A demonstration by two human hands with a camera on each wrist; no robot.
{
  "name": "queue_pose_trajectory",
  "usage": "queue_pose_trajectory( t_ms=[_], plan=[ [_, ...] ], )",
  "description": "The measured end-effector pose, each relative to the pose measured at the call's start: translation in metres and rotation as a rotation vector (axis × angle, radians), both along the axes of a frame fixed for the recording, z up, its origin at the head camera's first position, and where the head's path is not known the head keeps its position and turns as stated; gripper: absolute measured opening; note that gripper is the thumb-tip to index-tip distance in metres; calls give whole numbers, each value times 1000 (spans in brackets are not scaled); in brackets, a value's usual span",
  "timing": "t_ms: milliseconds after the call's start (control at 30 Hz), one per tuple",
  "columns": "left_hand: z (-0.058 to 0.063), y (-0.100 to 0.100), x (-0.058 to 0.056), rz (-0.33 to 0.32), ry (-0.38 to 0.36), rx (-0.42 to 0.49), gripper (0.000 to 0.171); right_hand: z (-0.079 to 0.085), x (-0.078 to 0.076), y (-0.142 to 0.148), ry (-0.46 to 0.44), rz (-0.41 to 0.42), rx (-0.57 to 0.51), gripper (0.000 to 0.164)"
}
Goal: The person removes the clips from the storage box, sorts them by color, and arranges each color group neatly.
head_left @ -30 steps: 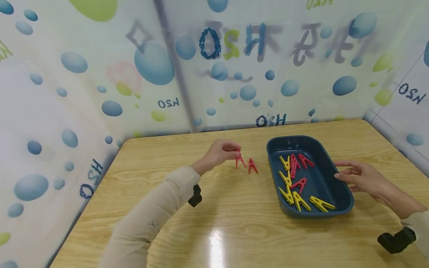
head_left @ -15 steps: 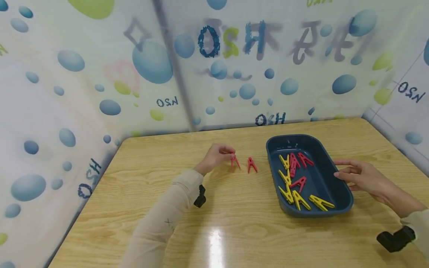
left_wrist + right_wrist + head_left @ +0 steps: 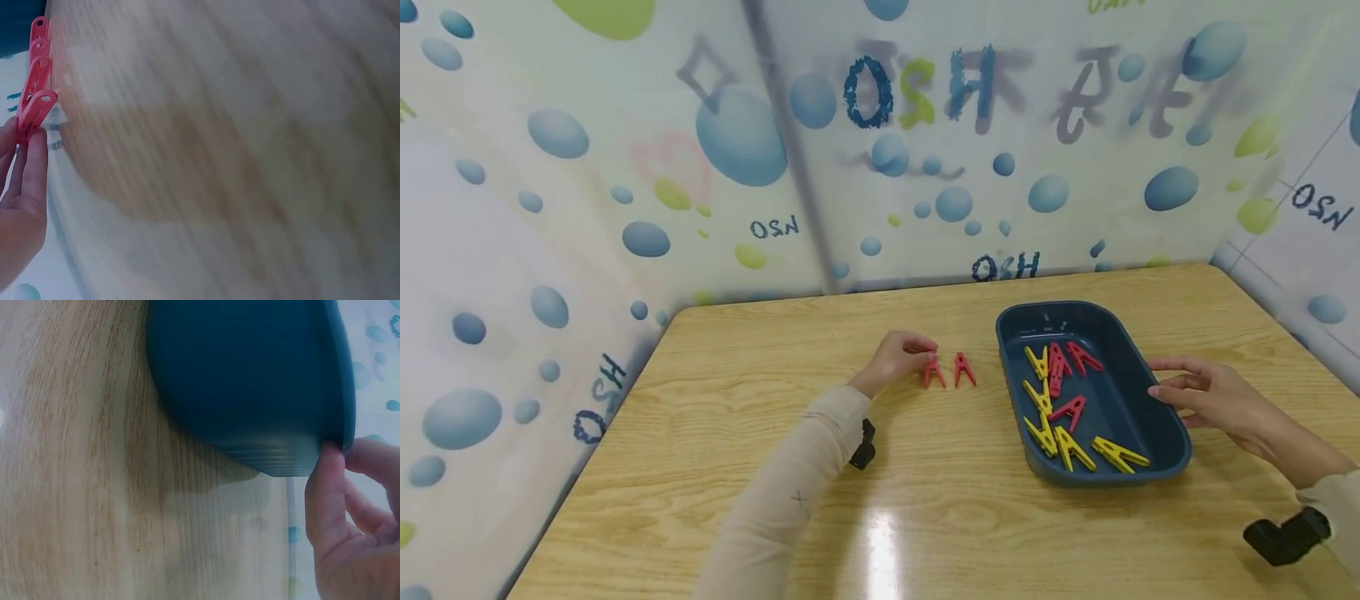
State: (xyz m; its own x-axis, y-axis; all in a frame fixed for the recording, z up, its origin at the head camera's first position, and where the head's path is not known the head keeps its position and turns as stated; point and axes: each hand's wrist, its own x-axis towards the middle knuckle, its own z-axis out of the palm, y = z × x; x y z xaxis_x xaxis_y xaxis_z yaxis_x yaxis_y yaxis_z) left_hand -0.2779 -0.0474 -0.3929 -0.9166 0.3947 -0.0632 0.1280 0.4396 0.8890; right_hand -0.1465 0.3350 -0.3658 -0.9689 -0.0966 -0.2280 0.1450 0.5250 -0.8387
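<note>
My left hand (image 3: 895,360) pinches the top of a red clothespin (image 3: 933,375), whose two legs point down at the wooden table. Just to its right another red clothespin (image 3: 964,370) stands apart, legs spread. The left wrist view shows the pinched clothespin (image 3: 39,111) between thumb and fingers, with the other behind it. On the right, a dark blue tub (image 3: 1131,350) holds several yellow clothespins (image 3: 1072,451) and several red clothespins (image 3: 1083,359). Fingertips and thumb of my right hand (image 3: 1221,404) touch the tub's outer right side near the rim, fingers relaxed.
The light wooden table (image 3: 760,375) reaches back to a patterned curtain (image 3: 895,208) with blue and green drops. The tub stands on the table's right part, a short way from the standing clothespin.
My left hand first drew slightly left, then came down and right with the red clothespin, bringing it closer to the standing one. My right hand and the tub have kept their place.
</note>
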Motion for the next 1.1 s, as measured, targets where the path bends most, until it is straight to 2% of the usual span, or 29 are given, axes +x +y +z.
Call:
queue_pose_trajectory(
  t_ms=[167, 400, 500, 533, 633, 733, 767, 800, 1100],
  plan=[
    [-3, 4, 1, 13, 17, -23, 20, 1, 1, 0, -1, -1, -4, 59],
    [-4, 6, 1, 36, -16, -13, 19, 1, 1, 0, 7, -1, -10, 54],
    [-4, 6, 0, 25, -13, 1, 17, 0, 1, 1, 5, -2, -16, 52],
    [-12, 5, -6, 5, 13, 28, 16, 0, 1, 1, 5, -3, -18, 52],
    [-11, 4, -7, 4, 10, 38, 15, 0, 1, 1, 5, -4, -21, 51],
    [-11, 4, -8, 11, -6, 28, 17, 0, 1, 1, 4, -2, -24, 51],
    [-2, 5, -3, 32, -36, -5, 20, 0, 1, 1, 3, -2, -24, 51],
    [-2, 5, -3, 33, -45, -16, 22, 0, 1, 1, 2, -1, -25, 51],
    [3, 0, 2, -3, -127, -71, 27, -1, 1, 2, -1, -4, -25, 46]
  ],
)
